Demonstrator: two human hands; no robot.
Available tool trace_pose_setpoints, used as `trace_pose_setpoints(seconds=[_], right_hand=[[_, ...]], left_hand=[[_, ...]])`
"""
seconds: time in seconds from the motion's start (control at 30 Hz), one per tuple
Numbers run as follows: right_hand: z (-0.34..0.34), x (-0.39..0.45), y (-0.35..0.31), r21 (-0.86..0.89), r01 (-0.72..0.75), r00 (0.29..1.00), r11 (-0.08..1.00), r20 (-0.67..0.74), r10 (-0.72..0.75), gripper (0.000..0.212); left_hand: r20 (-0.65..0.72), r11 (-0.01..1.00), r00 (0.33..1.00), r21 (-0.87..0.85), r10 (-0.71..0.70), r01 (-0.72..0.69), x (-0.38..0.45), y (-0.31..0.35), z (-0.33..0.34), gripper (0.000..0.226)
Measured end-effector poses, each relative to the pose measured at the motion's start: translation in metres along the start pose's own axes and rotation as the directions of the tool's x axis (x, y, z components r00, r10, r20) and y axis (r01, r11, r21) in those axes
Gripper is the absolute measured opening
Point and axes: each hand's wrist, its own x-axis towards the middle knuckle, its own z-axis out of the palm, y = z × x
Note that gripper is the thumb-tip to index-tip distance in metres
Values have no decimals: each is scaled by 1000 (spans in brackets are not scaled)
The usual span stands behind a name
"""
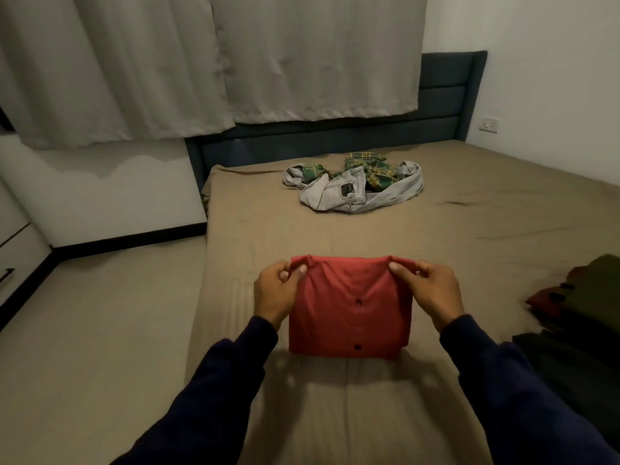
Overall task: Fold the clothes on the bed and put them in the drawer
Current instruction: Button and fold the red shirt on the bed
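A red buttoned shirt lies folded into a square on the tan bed in front of me. My left hand pinches its far left corner and my right hand pinches its far right corner. Both corners are lifted slightly off the sheet. Farther up the bed lies a crumpled heap of grey jeans tangled with a green checked garment.
A stack of folded dark clothes in olive, maroon and black sits at the bed's right edge. White drawer fronts show at the far left across the beige floor. A blue headboard and grey curtains stand behind the bed.
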Motion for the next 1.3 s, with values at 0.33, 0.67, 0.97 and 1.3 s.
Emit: trace_pose_setpoints(seconds=[0.33, 0.67, 0.97, 1.3], right_hand=[[91, 127, 75, -519, 12, 999, 855, -26, -30, 35], [139, 76, 149, -798, 316, 939, 514, 339, -50, 74], [135, 76, 131, -835, 293, 905, 466, 399, 145, 75], [131, 16, 116, -778, 369, 874, 508, 477, 95, 73]], left_hand=[[-42, 938, 985, 298, -170, 175, 106, -78, 77, 28], [542, 586, 840, 668, 40, -459, 60, -151, 108, 66], [464, 616, 869, 739, -173, -272, 51, -143, 105, 65], [-47, 651, 786, 531, -617, 543, 28, -100, 84, 72]])
